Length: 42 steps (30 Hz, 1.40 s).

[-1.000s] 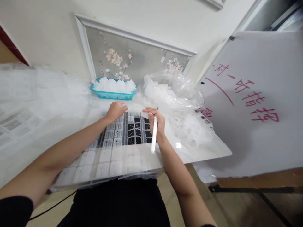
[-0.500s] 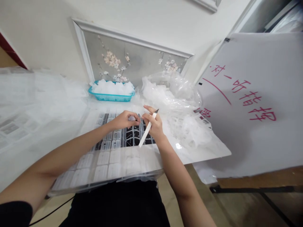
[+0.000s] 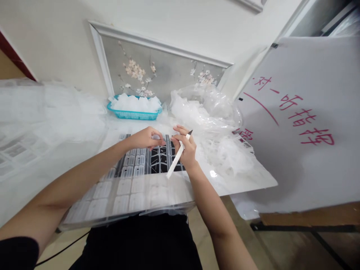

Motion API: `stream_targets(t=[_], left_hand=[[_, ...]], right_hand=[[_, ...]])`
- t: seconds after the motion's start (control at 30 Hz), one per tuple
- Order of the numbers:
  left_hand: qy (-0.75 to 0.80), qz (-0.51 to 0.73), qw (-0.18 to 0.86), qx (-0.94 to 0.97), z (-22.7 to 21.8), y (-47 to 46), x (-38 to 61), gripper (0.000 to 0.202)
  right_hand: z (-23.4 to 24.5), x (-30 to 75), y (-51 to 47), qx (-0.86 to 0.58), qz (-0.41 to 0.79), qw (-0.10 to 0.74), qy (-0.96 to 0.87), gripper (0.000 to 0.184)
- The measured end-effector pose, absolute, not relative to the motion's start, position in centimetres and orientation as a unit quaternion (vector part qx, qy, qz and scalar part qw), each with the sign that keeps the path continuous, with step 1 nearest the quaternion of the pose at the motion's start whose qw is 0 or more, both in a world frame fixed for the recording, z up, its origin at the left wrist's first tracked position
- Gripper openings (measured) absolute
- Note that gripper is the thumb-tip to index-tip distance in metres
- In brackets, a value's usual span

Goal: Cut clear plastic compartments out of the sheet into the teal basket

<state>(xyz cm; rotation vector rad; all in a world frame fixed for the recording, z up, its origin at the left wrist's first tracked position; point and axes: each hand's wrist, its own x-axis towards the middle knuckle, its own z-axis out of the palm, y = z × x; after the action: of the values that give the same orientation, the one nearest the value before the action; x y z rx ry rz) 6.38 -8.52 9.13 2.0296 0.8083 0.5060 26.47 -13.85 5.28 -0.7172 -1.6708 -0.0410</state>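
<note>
My right hand point(image 3: 185, 148) is closed around a white-handled craft knife point(image 3: 177, 159). Its dark pointed tip sticks up past my fingers, and the handle's other end points down toward me. My left hand point(image 3: 149, 138) is just to the left, thumb and forefinger pinched together; whatever is between them is too small to make out. Both hands are over black pieces point(image 3: 159, 159) set in a grid of clear frames. Left of these, white translucent rectangular parts point(image 3: 134, 161) lie in rows. A clear plastic sheet point(image 3: 157, 187) covers the nearer rows.
A turquoise basket point(image 3: 135, 114) heaped with white pieces stands against the wall. To its right lies a clear plastic bag point(image 3: 202, 108), with loose translucent scraps point(image 3: 230, 157) in front. Stacked translucent trays point(image 3: 42, 112) fill the left side. A whiteboard point(image 3: 303, 157) with red writing stands right.
My left hand's finger loop has flattened, and the hand has shifted slightly left. My right hand still has the knife, held in nearly the same spot. The whole view has shifted a little.
</note>
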Motion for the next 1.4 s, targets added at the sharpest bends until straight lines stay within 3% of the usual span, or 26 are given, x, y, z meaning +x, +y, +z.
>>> stream_targets(t=[0.13,0.23,0.33,0.47,0.6,0.7,0.9,1.03,1.17,1.27,1.4], left_hand=[[0.357,0.076,0.401,0.840,7.2,-7.1,6.1,0.014],[0.354,0.069,0.392,0.846,6.0,-6.5,6.1,0.027],[0.359,0.168,0.432,0.810,5.8,-6.6,6.5,0.033],[0.338,0.296,0.457,0.768,5.8,-7.2,7.6,0.063],[0.337,0.389,0.439,0.736,5.3,-6.6,7.4,0.045],[0.355,0.449,0.447,0.688,4.7,-5.3,6.6,0.046],[0.385,0.496,0.512,0.586,4.0,-3.6,5.7,0.052],[0.389,0.539,0.511,0.545,3.8,-3.2,5.5,0.037],[0.394,0.506,0.423,0.641,3.2,-2.6,5.2,0.033],[0.413,0.389,0.258,0.781,2.7,-2.8,5.3,0.044],[0.407,0.205,0.074,0.887,2.5,-4.0,5.9,0.022]], right_hand=[[4.7,26.8,-12.7,-0.383,0.043,0.604,-0.697,0.014],[4.3,27.1,-11.9,-0.425,0.106,0.591,-0.677,0.021],[4.1,26.9,-11.9,-0.437,0.166,0.581,-0.666,0.027],[4.0,25.7,-12.2,-0.402,0.286,0.563,-0.663,0.035],[3.2,24.6,-11.6,-0.363,0.445,0.578,-0.580,0.055],[1.8,24.4,-10.5,-0.407,0.489,0.568,-0.522,0.064],[-1.1,24.7,-8.9,-0.518,0.450,0.503,-0.525,0.031],[-1.7,24.5,-8.9,-0.514,0.435,0.491,-0.553,0.019],[-1.7,24.2,-9.2,-0.516,0.407,0.471,-0.588,0.015],[-1.8,24.0,-9.1,-0.521,0.396,0.466,-0.595,0.014],[-2.1,23.9,-8.9,-0.526,0.398,0.461,-0.594,0.014]])
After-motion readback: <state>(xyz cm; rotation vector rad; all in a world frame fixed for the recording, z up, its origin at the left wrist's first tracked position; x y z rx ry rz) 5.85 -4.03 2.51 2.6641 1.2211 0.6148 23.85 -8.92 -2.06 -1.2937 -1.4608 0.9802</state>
